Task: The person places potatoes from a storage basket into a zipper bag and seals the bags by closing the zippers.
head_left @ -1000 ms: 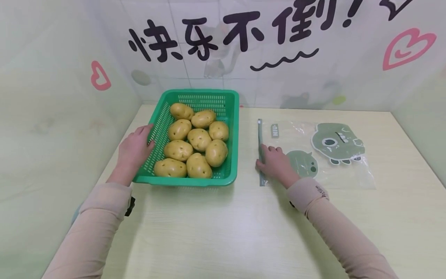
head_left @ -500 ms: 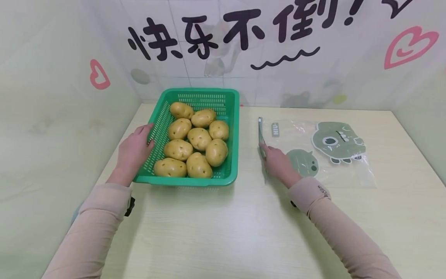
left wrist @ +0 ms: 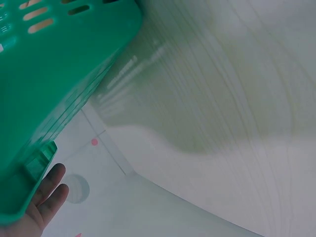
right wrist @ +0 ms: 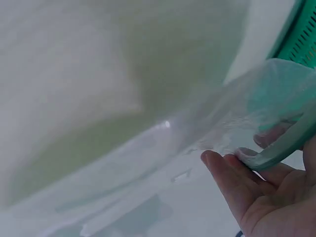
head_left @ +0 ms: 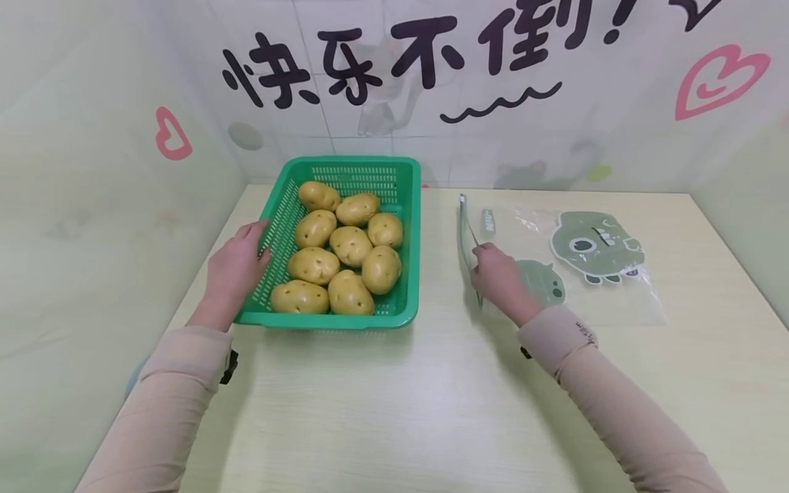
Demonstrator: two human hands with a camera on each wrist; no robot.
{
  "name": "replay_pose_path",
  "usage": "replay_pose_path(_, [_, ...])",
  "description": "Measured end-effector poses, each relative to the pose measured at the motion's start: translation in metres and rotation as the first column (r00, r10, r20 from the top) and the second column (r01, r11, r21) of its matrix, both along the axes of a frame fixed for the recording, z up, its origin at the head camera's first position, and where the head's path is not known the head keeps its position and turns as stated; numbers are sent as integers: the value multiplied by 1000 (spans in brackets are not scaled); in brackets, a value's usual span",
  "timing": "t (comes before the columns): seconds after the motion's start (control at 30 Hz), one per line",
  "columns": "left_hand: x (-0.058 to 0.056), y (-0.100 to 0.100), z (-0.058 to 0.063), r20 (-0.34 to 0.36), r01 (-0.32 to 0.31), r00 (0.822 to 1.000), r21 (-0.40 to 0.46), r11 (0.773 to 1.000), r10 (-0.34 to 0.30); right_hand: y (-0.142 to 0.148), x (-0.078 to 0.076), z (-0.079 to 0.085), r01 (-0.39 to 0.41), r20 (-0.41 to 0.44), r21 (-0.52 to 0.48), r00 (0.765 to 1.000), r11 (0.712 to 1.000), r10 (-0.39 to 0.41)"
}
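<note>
On the pale wood-grain counter, the view down into the rectangular green plastic basket shows nine yellow-brown oval potatoes, their undersides hidden. The left wrist view cuts the basket off at its top and left edges; most of the left hand is hidden behind the rim there, with two fingers plainly showing. The right wrist view blurs the clear plastic zip bag with green cartoon prints, so its folds are hard to make out. Both beige sleeves run out of the head view.

The left hand grips the basket's left rim, the potatoes lying to its right. The right hand pinches the bag's grey-green zip strip, which bows up, its edges parted; the printed body spreads rightward from that hand.
</note>
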State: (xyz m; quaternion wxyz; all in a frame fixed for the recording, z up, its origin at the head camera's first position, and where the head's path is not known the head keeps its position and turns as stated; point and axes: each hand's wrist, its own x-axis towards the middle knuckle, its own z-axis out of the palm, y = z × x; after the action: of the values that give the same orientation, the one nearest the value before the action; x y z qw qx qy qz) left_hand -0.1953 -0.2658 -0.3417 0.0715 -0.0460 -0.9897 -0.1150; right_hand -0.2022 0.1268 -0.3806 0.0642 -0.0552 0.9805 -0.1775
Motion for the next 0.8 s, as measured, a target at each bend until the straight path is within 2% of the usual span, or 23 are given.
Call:
replay_pose_path(0.27, [0,0,1,19,-5,1000,7,1000,5,5,8,27,-11,-50,26,999,1000,13])
replay_pose_path(0.43, [0,1,2,8,-2,1000,9,1000,2,9,15,41,-34,-168,124,984,992,54])
replay_pose_path(0.53, [0,1,2,-2,1,1000,11,1000,-1,10,18,48,-14,-240,166,969,986,54])
replay_pose_path(0.7, [1,1,2,1,3,1000,14,1000,-3,14,21,56,34,-343,143,939,989,17])
replay_pose_path(0.8, [0,1,1,12,0,1000,13,1000,0,18,22,60,56,-347,94,938,994,-20])
